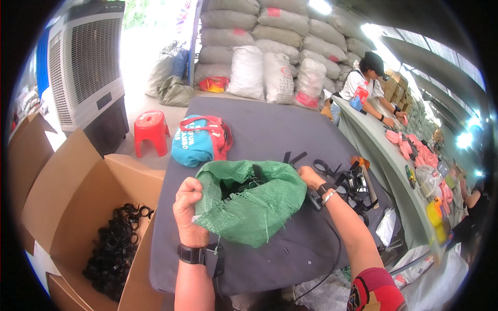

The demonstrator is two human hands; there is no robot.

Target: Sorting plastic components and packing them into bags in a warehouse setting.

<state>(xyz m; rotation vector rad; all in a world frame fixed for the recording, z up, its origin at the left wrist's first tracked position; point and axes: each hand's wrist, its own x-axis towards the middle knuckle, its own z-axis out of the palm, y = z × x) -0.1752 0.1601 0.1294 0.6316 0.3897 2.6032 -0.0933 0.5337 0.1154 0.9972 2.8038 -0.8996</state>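
Note:
A green woven sack (257,215) with a frayed rim sits on the grey-topped table in front of me. Its mouth gapes toward me, and dark pieces (241,187) show inside, too shaded to name. My left hand (188,205) is closed on the sack's left rim. At the sack's upper right edge, my right hand (310,178) grips the woven fabric, its fingertips partly hidden. Black strap ends (296,157) stick up just behind the sack. Black looped bands (355,186) lie heaped beside my right wrist.
An open cardboard box (137,181) with many black rings (118,243) stands left of the table (275,124). A blue and red bag (199,140) lies at the table's far left, near a red stool (150,133). A co-worker (365,85) works at a long bench on the right.

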